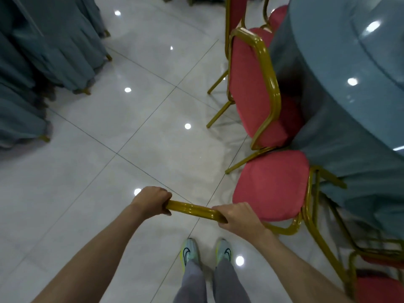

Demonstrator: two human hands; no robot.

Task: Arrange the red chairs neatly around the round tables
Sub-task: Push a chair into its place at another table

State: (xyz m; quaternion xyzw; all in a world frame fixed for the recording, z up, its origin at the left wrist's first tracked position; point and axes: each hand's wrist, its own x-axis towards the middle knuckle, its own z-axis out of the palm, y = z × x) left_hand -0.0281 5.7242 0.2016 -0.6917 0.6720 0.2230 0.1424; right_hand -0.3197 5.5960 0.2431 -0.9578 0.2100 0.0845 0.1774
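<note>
Both hands are clenched on the gold top rail (192, 209) of a red chair (271, 184) — your left hand (153, 202) at its left end, your right hand (236, 216) at its right end, knuckles up. The chair's cushion lies just beyond your right hand, its far edge meeting the blue-grey tablecloth (360, 171) of the round table (349, 62). A second red chair (251, 88) stands just beside it, seat tucked against the cloth. Glossy tiled floor (131, 127); grey-draped furniture (43, 51) at left — well apart.
</note>
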